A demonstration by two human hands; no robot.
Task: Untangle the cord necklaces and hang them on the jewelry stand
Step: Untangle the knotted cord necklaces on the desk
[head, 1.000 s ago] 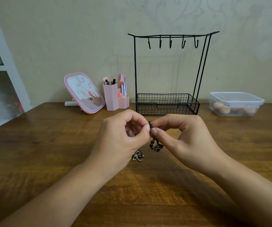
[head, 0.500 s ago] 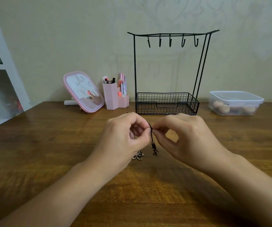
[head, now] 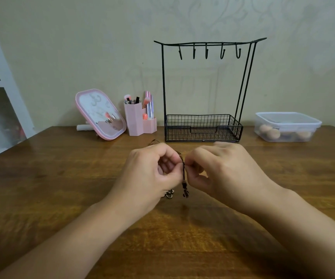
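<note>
Above the middle of the wooden desk point(head: 41, 188), the left hand point(head: 152, 174) and right hand point(head: 223, 170) meet fingertip to fingertip, each grip pinched together on the dark cord necklace point(head: 183, 172). The cord hangs straight down between the two grips, its beaded end dangling just above the desk. A small pendant point(head: 169, 193) lies under the left hand. The black wire jewelry stand point(head: 203, 125) stands farther back, its hooks bare.
</note>
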